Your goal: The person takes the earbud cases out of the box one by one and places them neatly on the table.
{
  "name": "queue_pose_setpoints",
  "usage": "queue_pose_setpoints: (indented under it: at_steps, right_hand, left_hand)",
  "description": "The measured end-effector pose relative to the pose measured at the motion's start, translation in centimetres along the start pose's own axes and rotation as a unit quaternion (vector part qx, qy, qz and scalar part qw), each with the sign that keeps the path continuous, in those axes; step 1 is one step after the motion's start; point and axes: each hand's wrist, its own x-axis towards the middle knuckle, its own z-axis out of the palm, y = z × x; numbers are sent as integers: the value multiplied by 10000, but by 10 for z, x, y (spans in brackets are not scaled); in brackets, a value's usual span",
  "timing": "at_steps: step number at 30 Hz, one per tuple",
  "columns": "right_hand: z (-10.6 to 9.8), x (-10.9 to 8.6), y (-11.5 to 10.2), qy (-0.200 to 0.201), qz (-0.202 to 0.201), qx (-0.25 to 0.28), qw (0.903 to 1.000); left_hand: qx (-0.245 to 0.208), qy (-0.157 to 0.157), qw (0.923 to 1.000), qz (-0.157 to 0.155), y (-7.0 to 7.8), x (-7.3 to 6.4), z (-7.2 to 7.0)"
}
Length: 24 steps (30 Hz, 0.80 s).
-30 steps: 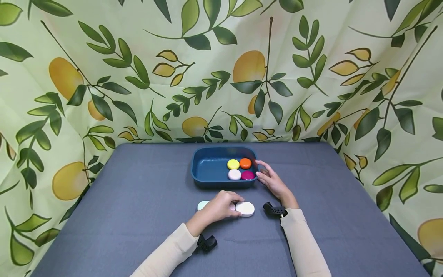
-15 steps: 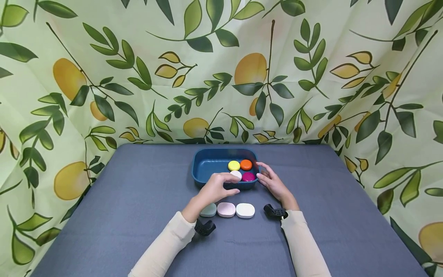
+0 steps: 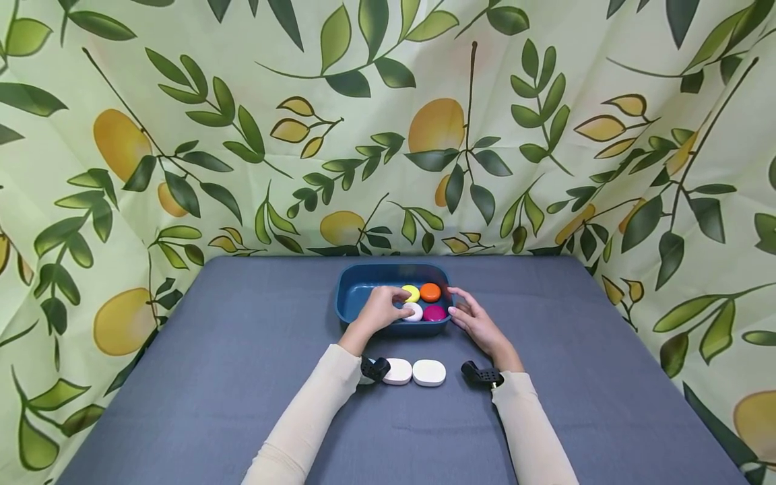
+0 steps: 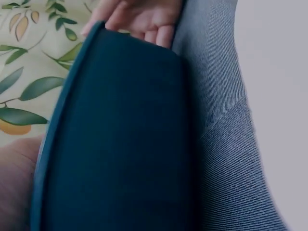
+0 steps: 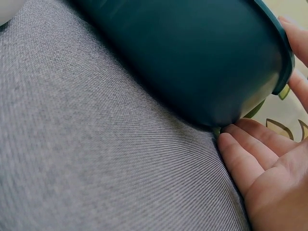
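Note:
My left hand (image 3: 377, 311) reaches over the front wall of a dark blue tray (image 3: 358, 296). Its thumb tip lies at the edge of a round white disc (image 3: 413, 312), its bent fingers by a yellow disc (image 3: 411, 293); a gap shows between thumb and fingers. An orange disc (image 3: 430, 292) and a magenta disc (image 3: 434, 313) lie beside these, at the tray's right end. There my right hand (image 3: 479, 323) touches the outside, two fingertips at the rim; in the right wrist view its other fingers (image 5: 245, 163) rest low by the wall.
Before the tray stand a pale pink oval piece (image 3: 397, 372) and a white oval piece (image 3: 429, 373). A pale green one is mostly hidden under my left wrist. The grey cloth-covered table (image 3: 254, 323) ends at a leaf-patterned curtain (image 3: 376, 135).
My left hand has left the oval pieces and moved forward into the tray, to the white and yellow discs. The right hand stays at the tray's right end.

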Motion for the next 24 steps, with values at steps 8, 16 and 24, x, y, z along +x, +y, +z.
queue_pose_setpoints:
  at_steps: [8,16,24]
  right_hand:
    - [1,-1,1,29,43,18,10000]
    - [2,0,-1,18,36,30,10000]
    - [1,0,-1,37,39,-26,10000]
  left_hand:
    - [417,-368,9978,-347,-1,12,7]
    - [716,-610,9950,-332,0,18,8]
    - [687,-831,9935,-354,-4,20,8]
